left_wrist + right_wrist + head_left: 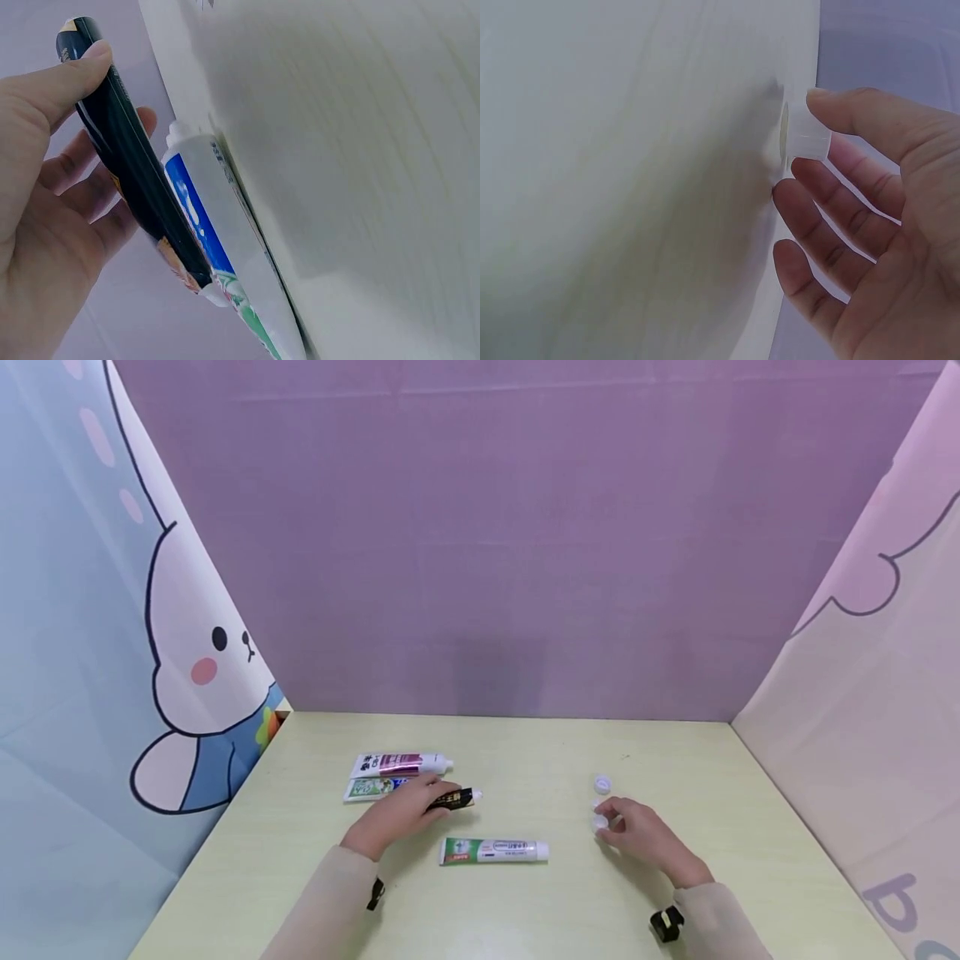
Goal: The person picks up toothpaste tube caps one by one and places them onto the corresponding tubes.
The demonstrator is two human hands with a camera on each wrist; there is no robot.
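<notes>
My left hand [399, 812] grips a black toothpaste tube [124, 142] between thumb and fingers. That tube is beside a green, white and blue toothpaste tube [366, 789], partly hidden by the hand. A white and purple toothpaste tube [401, 764] lies just behind. Closer to me, a green and white toothpaste tube [495, 851] with a white end lies flat. At the right, my right hand [643, 837] pinches a white cap [808, 133] at the table surface. Another white cap [602, 784] sits farther back, and a third is partly hidden by the fingers.
The pale table [540, 914] meets a purple cloth backdrop [495, 552] at its far edge. Printed cloths hang on both sides, the left one [67, 693] showing a cartoon animal. Black wrist devices are strapped at both sleeves.
</notes>
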